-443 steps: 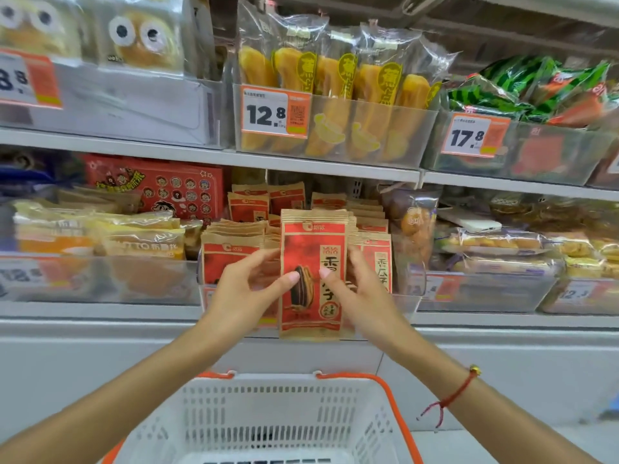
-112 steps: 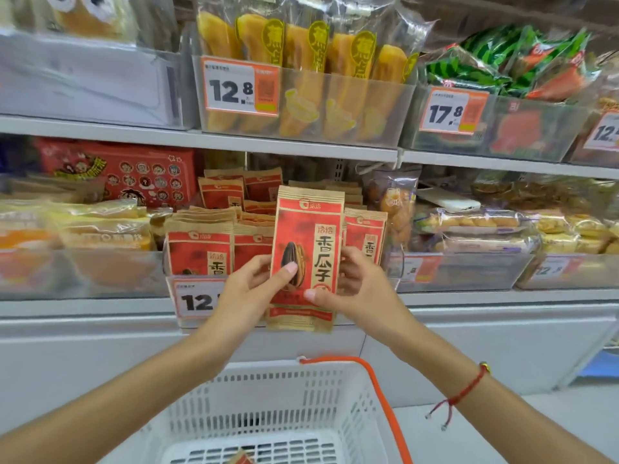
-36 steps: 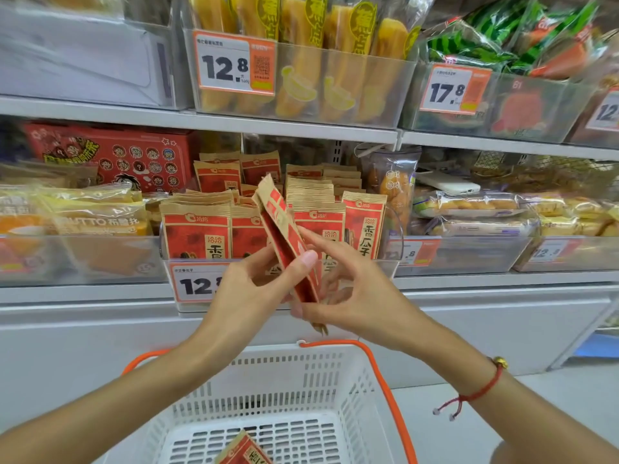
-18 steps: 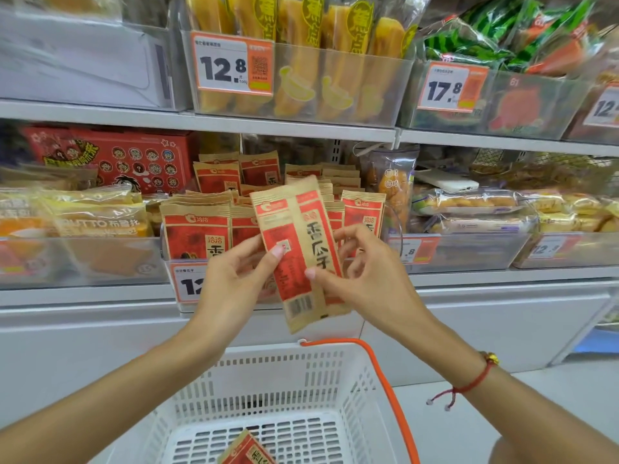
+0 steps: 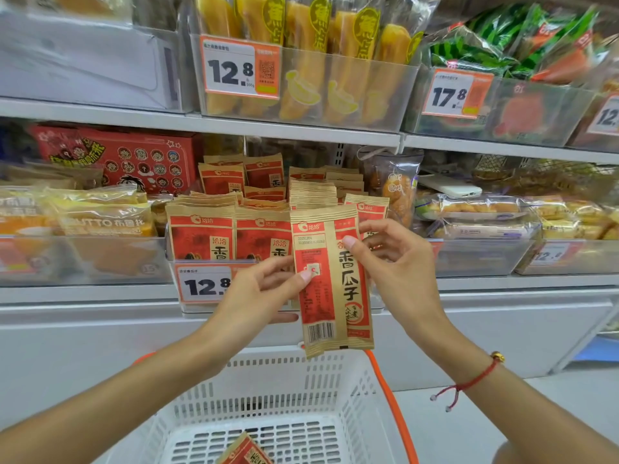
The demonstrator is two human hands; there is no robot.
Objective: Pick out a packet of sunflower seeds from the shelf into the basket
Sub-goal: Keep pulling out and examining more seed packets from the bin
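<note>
Head camera looks at white shop shelves (image 5: 234, 123) stacked two tiers high, above a plain white base panel and a pale floor at the lower right. On the upper tier stand clear bins of yellow snack bags (image 5: 301, 38) and green melon-print bags (image 5: 502, 45), with price tags (image 5: 239, 72) clipped to their fronts. On the lower tier a red box (image 5: 117, 159) sits at the back left, yellow wrapped cakes (image 5: 100, 216) fill the left bin, and wrapped pastries (image 5: 485, 212) fill the right one. Between them a clear bin holds rows of red and tan seed packets (image 5: 201, 232) standing upright, partly hidden behind the raised hands. The sunflower seed packet (image 5: 331, 279) is held upright in front of that bin, its back with a barcode facing the camera, its lower edge just above the basket rim. The left hand (image 5: 258, 296) pinches its left edge with thumb in front and fingers behind; the right hand (image 5: 398, 272) holds its upper right edge, thumb on the face, other fingers curled loosely behind. Below, a white basket (image 5: 284, 370) with an orange handle (image 5: 392, 400) stands open directly under the packet, and a second red packet (image 5: 246, 452) lies on its floor at the bottom edge of view. A red string bracelet (image 5: 469, 383) circles the right wrist.
</note>
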